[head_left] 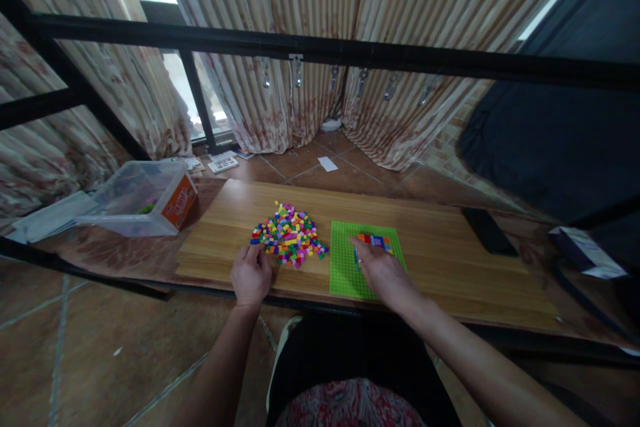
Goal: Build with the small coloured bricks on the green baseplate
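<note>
Left hand [251,276] curls by multicoloured plastic bricks [290,232], likely light, stiff, best pinched side-on. Its hold, and the right hand's [384,275], I can't tell.

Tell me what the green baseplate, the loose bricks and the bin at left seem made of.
Green baseplate: likely moulded plastic, fairly matte, with a regular stud grid. Loose bricks: probably hard plastic, evenly bright colours; gloss unclear. Bin: apparently smooth plastic, its pale walls translucent.

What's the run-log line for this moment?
left hand: at brick pile, near edge | right hand: over green baseplate, partly hiding brick patch | grips: unclear
</note>
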Tool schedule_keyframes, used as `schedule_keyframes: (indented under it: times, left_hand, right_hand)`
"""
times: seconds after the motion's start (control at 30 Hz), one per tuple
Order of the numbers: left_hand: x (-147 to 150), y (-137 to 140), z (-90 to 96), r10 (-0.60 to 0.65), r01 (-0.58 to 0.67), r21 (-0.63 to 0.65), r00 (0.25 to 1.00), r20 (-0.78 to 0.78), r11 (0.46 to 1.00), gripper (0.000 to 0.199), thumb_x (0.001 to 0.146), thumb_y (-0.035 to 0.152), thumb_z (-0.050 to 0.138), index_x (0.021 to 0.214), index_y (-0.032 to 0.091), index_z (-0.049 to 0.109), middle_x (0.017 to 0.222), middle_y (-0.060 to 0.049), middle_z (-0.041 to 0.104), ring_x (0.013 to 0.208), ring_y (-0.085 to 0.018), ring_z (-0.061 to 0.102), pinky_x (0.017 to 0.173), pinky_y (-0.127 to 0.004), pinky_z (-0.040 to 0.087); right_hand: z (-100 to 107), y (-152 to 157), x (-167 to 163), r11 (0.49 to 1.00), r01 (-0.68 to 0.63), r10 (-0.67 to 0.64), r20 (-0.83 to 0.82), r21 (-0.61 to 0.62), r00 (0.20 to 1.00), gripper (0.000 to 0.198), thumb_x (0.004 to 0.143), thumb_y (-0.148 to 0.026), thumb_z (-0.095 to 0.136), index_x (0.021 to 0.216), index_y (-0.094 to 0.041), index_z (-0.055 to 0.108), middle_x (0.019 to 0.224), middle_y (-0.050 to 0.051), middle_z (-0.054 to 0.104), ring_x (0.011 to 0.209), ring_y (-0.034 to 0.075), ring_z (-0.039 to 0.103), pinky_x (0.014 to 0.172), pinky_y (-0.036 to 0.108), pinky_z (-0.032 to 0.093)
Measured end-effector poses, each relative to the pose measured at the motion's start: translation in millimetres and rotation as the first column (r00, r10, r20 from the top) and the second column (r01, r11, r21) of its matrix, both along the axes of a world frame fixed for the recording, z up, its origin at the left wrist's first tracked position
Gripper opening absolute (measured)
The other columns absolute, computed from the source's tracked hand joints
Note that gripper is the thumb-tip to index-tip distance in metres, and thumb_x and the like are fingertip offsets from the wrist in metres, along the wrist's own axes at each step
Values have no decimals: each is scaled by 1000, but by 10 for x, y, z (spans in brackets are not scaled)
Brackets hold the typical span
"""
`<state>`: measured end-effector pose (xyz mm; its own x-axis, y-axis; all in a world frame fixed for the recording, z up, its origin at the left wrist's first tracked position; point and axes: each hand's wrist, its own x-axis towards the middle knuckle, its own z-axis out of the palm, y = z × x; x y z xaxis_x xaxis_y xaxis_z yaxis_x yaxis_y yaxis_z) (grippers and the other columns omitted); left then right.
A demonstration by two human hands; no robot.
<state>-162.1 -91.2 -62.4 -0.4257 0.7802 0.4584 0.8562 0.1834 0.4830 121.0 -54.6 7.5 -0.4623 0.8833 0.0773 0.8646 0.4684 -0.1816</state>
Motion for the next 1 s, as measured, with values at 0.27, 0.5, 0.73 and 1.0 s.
schedule_keyframes:
  times: [0.27,0.5,0.73,1.0]
  left_hand:
    - [5,-1,2,5,-5,-12,1000,-2,1000,20,87,22,49,91,19,68,82,-4,63,78,-17,58,67,-27,39]
    - [0,5,-7,4,-4,-15,1000,4,1000,19,86,21,49,91,20,68,82,-5,63,77,-17,58,66,-27,39]
    - [-3,8,-20,6,-6,-15,1000,0,1000,19,86,21,49,92,20,68,83,-5,64,78,-17,58,67,-27,39]
    - [-3,5,-9,7,-7,-5,1000,-15,1000,19,85,20,51,92,19,68,85,-5,65,80,-17,59,69,-27,40]
  right_hand:
    - [-28,103,-26,1000,3,-3,-24,0,1000,71,70,6,40,137,-13,46,97,13,70,86,24,65,78,34,48]
    - [-109,175,111,982,135,-171,-314,-133,934,50,70,-5,54,119,-16,59,87,5,67,75,18,61,72,30,48]
    - [-114,160,167,971,178,-228,-383,-161,895,33,71,-14,61,104,-17,65,84,4,64,73,17,58,71,30,46]
    - [-123,235,232,969,112,-199,-425,-220,883,24,71,-20,64,93,-18,69,87,4,65,74,16,60,70,29,46]
